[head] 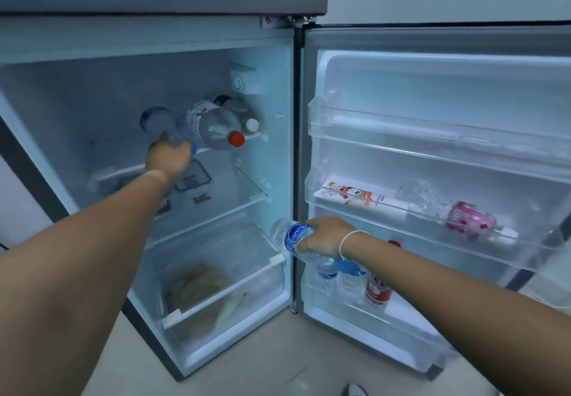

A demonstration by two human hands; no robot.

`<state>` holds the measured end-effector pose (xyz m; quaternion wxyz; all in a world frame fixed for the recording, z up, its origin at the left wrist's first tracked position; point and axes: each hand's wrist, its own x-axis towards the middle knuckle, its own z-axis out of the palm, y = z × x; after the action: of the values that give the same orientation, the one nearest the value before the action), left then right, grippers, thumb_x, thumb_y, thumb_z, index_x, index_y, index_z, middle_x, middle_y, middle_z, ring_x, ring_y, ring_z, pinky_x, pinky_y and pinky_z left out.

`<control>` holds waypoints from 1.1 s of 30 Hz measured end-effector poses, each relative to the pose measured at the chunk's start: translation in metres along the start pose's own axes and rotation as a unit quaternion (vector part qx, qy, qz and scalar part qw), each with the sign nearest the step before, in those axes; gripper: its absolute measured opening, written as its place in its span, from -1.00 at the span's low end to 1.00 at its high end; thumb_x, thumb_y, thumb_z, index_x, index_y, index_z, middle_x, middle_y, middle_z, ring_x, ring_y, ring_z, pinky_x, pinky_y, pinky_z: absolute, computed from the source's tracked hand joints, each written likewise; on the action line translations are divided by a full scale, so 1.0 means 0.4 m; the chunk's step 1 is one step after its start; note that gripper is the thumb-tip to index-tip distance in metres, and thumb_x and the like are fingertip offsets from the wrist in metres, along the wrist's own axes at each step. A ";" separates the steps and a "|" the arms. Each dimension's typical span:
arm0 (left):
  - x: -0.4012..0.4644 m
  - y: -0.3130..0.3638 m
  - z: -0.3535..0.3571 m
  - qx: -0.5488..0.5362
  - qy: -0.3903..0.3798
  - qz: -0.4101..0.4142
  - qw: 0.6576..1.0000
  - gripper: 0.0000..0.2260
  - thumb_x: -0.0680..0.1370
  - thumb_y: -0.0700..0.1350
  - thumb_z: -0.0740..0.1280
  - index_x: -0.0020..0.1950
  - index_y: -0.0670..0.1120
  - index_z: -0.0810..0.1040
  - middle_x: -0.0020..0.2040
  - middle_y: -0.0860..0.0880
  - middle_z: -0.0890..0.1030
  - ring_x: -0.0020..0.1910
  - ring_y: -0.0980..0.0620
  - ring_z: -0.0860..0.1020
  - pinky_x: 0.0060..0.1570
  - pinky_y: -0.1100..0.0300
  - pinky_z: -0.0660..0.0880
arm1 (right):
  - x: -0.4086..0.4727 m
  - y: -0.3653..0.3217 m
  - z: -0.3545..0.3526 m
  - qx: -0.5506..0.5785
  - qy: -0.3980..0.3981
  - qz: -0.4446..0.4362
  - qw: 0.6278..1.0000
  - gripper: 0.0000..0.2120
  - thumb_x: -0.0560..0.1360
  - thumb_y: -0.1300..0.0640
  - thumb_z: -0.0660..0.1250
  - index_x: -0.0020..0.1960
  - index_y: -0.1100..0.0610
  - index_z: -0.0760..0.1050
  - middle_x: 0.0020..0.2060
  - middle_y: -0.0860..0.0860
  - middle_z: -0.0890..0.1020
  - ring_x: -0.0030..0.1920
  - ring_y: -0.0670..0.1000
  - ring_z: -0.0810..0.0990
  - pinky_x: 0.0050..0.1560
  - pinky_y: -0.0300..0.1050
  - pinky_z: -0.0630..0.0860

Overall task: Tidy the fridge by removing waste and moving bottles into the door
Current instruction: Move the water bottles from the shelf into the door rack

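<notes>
My left hand point(168, 157) reaches onto the fridge's top shelf and grips a blue-capped water bottle point(156, 120) lying on its side. Beside it lie a red-capped bottle point(216, 125) and a white-capped bottle point(247, 114). My right hand point(327, 236) holds a blue-labelled water bottle point(290, 235) tilted just above the bottom door rack point(355, 312). That rack holds two blue-capped bottles point(350, 275) and a red can point(377, 292).
The middle door rack point(432, 235) holds a carton point(361, 199), a crumpled clear bottle point(423, 199) and a pink packet point(468, 219). The top door rack point(432, 136) looks bare. A lidded container point(193, 178) sits on the second shelf. The crisper drawer point(222, 300) holds wrapped food.
</notes>
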<state>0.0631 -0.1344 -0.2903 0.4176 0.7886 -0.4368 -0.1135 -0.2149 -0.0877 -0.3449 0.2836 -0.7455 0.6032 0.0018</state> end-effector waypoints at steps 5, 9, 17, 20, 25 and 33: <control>-0.121 0.034 0.036 0.023 -0.028 0.035 0.999 -0.49 0.59 0.03 0.15 0.45 -0.23 0.28 0.44 -0.27 0.36 0.42 -0.26 0.32 0.37 -0.01 0.26 | -0.078 0.082 -0.002 -0.011 -0.002 0.021 1.000 -0.37 0.40 -0.11 0.34 0.41 0.09 0.32 0.34 0.06 0.46 0.31 0.12 0.45 0.22 -0.11 0.40; -0.214 0.084 0.093 0.021 -0.063 0.094 0.993 -0.47 0.59 0.00 0.19 0.51 -0.19 0.20 0.50 -0.22 0.28 0.49 -0.18 0.24 0.45 0.05 0.17 | -0.123 0.151 0.001 -0.023 -0.007 0.043 0.999 -0.35 0.39 -0.11 0.34 0.42 0.09 0.31 0.31 0.09 0.48 0.27 0.13 0.49 0.21 -0.08 0.45; -0.353 0.193 0.234 0.092 -0.157 0.240 0.954 -0.54 0.58 -0.05 0.21 0.46 -0.16 0.30 0.46 -0.20 0.35 0.46 -0.12 0.30 0.44 0.10 0.17 | -0.189 0.280 -0.002 -0.036 -0.018 0.097 0.994 -0.38 0.39 -0.10 0.35 0.37 0.15 0.38 0.30 0.10 0.50 0.26 0.13 0.50 0.26 -0.03 0.46; -0.390 0.216 0.280 0.114 -0.191 0.292 0.930 -0.53 0.58 -0.01 0.21 0.46 -0.11 0.30 0.46 -0.15 0.35 0.46 -0.10 0.31 0.44 0.10 0.20 | -0.202 0.325 -0.007 -0.040 -0.021 0.113 0.993 -0.40 0.39 -0.09 0.36 0.34 0.16 0.42 0.29 0.10 0.52 0.24 0.13 0.52 0.24 -0.03 0.47; -0.429 0.242 0.336 0.160 -0.225 0.350 0.895 -0.53 0.58 0.06 0.16 0.48 -0.05 0.28 0.49 -0.11 0.31 0.48 -0.10 0.26 0.46 0.05 0.18 | -0.194 0.393 -0.010 -0.033 -0.034 0.148 0.988 -0.39 0.35 -0.11 0.40 0.31 0.15 0.45 0.22 0.08 0.56 0.15 0.11 0.55 0.13 -0.08 0.48; -0.410 0.257 0.396 0.207 -0.246 0.408 0.855 -0.47 0.54 0.22 0.03 0.44 0.03 0.34 0.48 -0.12 0.35 0.46 -0.12 0.30 0.47 -0.07 0.17 | -0.138 0.477 0.003 -0.024 -0.067 0.194 0.978 -0.45 0.33 -0.07 0.42 0.24 0.18 0.49 0.04 0.08 0.55 -0.04 0.09 0.50 -0.08 -0.13 0.42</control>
<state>-0.1810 -0.1222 -0.3420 0.1324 0.5542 -0.8212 -0.0303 -0.4014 -0.0589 -0.4073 0.2997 -0.6187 0.7160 0.1209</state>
